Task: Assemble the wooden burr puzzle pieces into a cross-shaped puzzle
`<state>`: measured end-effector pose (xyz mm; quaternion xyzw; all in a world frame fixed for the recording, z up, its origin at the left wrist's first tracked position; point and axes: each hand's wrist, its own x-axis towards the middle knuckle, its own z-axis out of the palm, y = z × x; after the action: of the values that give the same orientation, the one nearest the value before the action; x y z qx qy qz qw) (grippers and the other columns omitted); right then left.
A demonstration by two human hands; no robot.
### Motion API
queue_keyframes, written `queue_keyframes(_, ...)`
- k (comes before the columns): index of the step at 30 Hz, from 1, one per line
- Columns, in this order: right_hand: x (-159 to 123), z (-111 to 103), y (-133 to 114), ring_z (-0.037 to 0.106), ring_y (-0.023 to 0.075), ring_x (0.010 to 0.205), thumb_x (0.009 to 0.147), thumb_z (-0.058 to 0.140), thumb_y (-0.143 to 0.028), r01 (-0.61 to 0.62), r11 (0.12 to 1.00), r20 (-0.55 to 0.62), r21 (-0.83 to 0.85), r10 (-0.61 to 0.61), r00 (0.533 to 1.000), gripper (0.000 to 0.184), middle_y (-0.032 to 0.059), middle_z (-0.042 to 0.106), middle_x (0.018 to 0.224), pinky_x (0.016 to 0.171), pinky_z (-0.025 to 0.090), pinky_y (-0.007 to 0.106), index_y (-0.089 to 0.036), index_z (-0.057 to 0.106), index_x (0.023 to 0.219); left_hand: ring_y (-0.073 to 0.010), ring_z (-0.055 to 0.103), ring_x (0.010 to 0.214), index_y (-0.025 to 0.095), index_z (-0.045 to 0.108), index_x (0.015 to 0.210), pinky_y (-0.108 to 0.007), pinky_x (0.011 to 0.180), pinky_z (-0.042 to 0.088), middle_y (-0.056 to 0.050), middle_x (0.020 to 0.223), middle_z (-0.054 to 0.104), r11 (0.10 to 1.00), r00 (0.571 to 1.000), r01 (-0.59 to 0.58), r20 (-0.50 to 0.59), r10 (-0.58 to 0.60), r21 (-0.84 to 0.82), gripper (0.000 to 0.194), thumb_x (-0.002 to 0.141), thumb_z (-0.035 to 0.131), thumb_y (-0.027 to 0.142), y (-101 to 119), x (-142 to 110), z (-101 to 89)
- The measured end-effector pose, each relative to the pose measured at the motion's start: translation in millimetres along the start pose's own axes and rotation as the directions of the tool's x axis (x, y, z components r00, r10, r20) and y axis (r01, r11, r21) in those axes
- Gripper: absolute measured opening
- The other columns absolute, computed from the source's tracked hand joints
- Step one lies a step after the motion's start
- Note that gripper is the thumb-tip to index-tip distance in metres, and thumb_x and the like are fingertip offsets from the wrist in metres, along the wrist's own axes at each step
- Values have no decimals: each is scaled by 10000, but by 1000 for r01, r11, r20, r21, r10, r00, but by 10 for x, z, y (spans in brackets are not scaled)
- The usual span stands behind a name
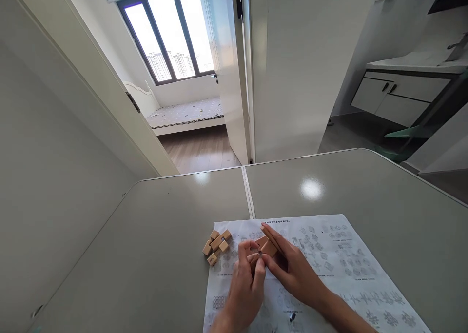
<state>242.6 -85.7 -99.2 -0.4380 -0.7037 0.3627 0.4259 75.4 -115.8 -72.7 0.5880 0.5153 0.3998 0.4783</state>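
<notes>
My left hand (247, 284) and my right hand (292, 264) meet above a printed sheet (351, 255). Between them are light-brown wooden puzzle pieces (269, 247), partly covered by my fingers. My left thumb and fingertips pinch at the near side of the pieces. A slim wooden stick (269, 236) lies along my right index finger, and that hand's thumb presses toward the left fingertips. A small greyish bit shows where the fingertips meet, too small to name. Just left of my hands sits an assembled wooden block puzzle (218, 243), touched by neither hand.
The sheet, covered with small diagrams, lies on a grey-green table (183, 255) with a seam down its middle. A small dark metallic object (292, 317) rests on the sheet's near part. Beyond the table are an open door (230, 79), a bed (186, 112) and a sink cabinet (398, 96).
</notes>
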Motion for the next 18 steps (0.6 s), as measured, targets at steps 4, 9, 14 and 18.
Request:
queue_keyframes(4, -2, 6, -24, 766, 247, 902, 1012, 597, -357, -5, 1000, 15, 22, 5, 1000, 592, 103, 764, 1276, 803, 668, 360, -282, 477, 1587, -244, 705, 744, 272, 463, 1165, -364, 709, 569, -9, 771, 706, 1000, 1000, 3, -4, -3, 5, 160, 1046, 418, 368, -40, -6, -5)
queue_keyframes(9, -13, 12, -41, 758, 252, 1024, 1033, 572, -334, -19, 995, 60, 96, 14, 998, 563, 116, 713, 1369, 882, 654, 365, -270, 468, 1583, -233, 706, 737, 265, 471, 1161, -331, 675, 559, -13, 783, 715, 999, 1000, 4, -20, -5, -37, 175, 1046, 428, 389, -70, -9, -4)
queue_keyframes(14, -27, 22, -38, 738, 260, 1092, 1056, 547, -358, -36, 995, 54, 95, 31, 998, 568, 125, 691, 1388, 950, 630, 397, -272, 418, 1602, -242, 729, 819, 264, 477, 1173, -366, 785, 590, -41, 859, 747, 998, 998, 51, -38, -52, -20, 220, 1049, 380, 417, -21, -8, 2)
queue_keyframes(18, -32, 30, -53, 736, 257, 1096, 1060, 538, -356, -43, 995, 60, 93, 37, 998, 583, 128, 686, 1387, 956, 620, 395, -273, 382, 1616, -244, 742, 861, 280, 470, 1173, -361, 821, 593, -44, 888, 759, 998, 998, 61, -30, -61, 6, 215, 1038, 366, 412, 10, 0, -11)
